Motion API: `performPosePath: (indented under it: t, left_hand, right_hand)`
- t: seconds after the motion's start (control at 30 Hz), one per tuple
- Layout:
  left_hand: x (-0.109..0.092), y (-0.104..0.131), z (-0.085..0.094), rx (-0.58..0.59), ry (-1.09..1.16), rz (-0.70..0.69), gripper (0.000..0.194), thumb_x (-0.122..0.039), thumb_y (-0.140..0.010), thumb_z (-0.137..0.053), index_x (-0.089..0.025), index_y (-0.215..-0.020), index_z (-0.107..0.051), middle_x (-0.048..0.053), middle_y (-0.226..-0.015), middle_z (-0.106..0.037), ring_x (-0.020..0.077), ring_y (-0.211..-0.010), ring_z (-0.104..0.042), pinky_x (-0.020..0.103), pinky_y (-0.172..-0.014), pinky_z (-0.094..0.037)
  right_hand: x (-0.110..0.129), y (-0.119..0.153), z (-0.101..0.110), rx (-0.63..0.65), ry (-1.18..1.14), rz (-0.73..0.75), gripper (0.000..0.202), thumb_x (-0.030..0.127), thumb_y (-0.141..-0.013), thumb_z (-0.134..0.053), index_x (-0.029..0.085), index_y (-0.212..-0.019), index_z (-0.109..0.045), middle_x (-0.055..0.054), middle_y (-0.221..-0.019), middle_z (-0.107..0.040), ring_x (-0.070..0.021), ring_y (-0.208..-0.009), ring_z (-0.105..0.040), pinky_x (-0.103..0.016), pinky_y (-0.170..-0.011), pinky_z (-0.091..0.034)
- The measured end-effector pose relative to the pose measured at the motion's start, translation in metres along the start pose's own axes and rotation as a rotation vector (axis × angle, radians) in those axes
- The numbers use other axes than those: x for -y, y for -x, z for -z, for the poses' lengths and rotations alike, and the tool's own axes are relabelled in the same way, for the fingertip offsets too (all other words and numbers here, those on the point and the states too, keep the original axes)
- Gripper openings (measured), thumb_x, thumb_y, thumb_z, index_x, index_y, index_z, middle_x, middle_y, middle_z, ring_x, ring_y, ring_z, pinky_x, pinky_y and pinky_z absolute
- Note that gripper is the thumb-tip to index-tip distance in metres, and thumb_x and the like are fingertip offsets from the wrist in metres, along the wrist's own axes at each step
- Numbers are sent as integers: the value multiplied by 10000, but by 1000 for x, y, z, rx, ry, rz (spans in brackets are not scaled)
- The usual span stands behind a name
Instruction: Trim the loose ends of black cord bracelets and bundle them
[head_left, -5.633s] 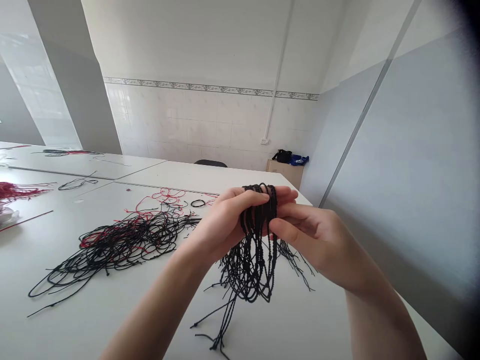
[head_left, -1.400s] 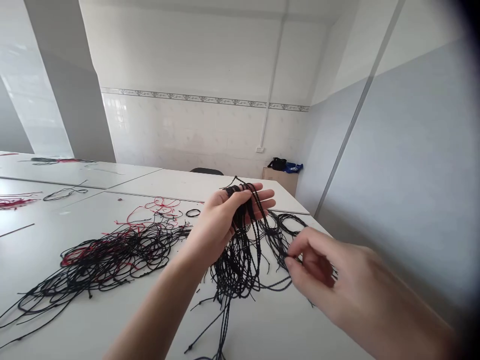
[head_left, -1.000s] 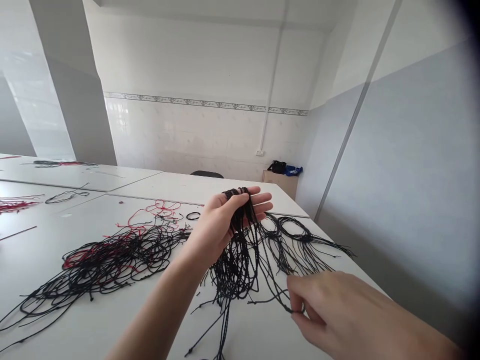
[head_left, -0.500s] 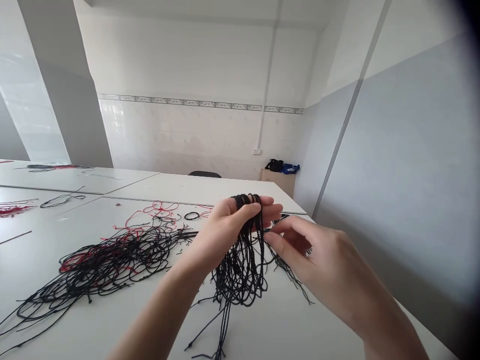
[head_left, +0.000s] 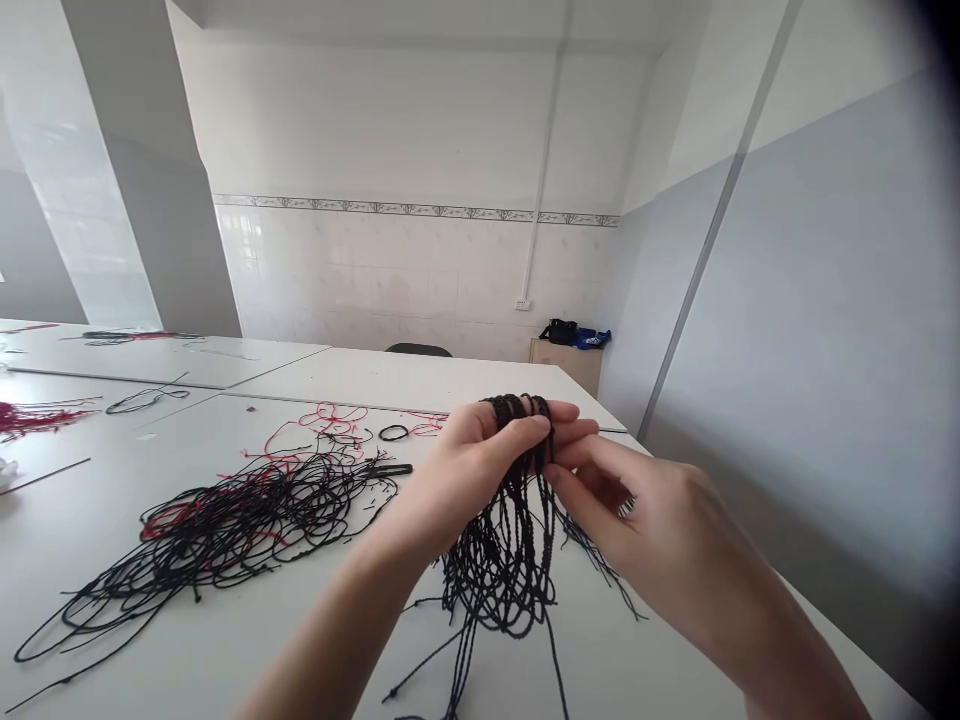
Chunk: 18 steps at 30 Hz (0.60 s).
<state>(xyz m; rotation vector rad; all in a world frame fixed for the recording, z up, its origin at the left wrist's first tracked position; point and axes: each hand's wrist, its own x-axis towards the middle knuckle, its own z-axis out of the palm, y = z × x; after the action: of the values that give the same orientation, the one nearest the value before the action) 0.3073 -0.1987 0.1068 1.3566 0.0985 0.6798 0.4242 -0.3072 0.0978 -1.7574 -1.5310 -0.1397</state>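
A bundle of black braided cords [head_left: 504,560] hangs in loops from my left hand [head_left: 491,445], draped over its fingers with the thumb pressing on top. The loose knotted ends dangle down over the white table. My right hand [head_left: 619,490] meets the left fingertips, its thumb and forefinger pinched on a strand at the right side of the bundle. Part of that strand is covered by my fingers. Behind the right hand, more black cords [head_left: 600,570] lie on the table.
Left of my hands spreads a tangled heap of black cords [head_left: 247,520] with some red ones in it. Beyond it lie red cord pieces [head_left: 334,418] and a small black ring of cord [head_left: 393,433]. A box [head_left: 570,353] with bags on it stands by the far wall.
My right hand has come up against the left fingertips, pinching at the bundle. One more cord end now hangs below the bundle on the right. The view has shifted slightly left.
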Motion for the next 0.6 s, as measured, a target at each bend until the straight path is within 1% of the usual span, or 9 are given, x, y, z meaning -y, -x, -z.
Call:
performPosePath:
  t: [0.1,0.2,0.27,0.43,0.6]
  left_hand:
    - [-2,0,0,-6,43,10,198,-257,-889,-589,-141,-1009,-696,100,-1043,-736,210,-1055,-660,314,-977,-471]
    - [-2,-1,0,-4,103,5,187,-229,-892,-581,-134,-999,-701,106,-1025,-740,213,-1036,-670,319,-969,-483]
    - [-2,-2,1,-7,145,-5,179,-209,-894,-574,-132,-992,-703,106,-1026,-740,208,-1018,-678,318,-967,-489]
    - [-1,-3,2,-6,216,-3,174,-170,-903,-549,-100,-970,-694,123,-1032,-735,209,-967,-697,317,-922,-527]
    - [-1,-3,2,-17,231,-5,183,-157,-912,-532,-84,-975,-688,127,-1023,-737,215,-952,-702,300,-883,-553]
  right_hand:
    - [-1,1,0,44,25,-4,211,344,-922,-467,229,-782,-574,47,-561,-531,-95,-429,-417,-217,-394,-323]
    - [-1,3,1,86,73,-11,275,335,-910,-457,218,-662,-476,52,-503,-455,-91,-406,-347,-221,-373,-275]
    - [-2,3,1,106,102,-10,303,338,-904,-454,216,-627,-432,57,-480,-421,-90,-400,-325,-218,-368,-265]
    - [-4,4,0,116,134,22,300,358,-896,-442,219,-630,-426,64,-473,-421,-87,-385,-338,-209,-361,-265]
    - [-7,6,0,124,157,21,297,358,-892,-435,221,-629,-428,66,-454,-418,-88,-373,-325,-218,-359,-249]
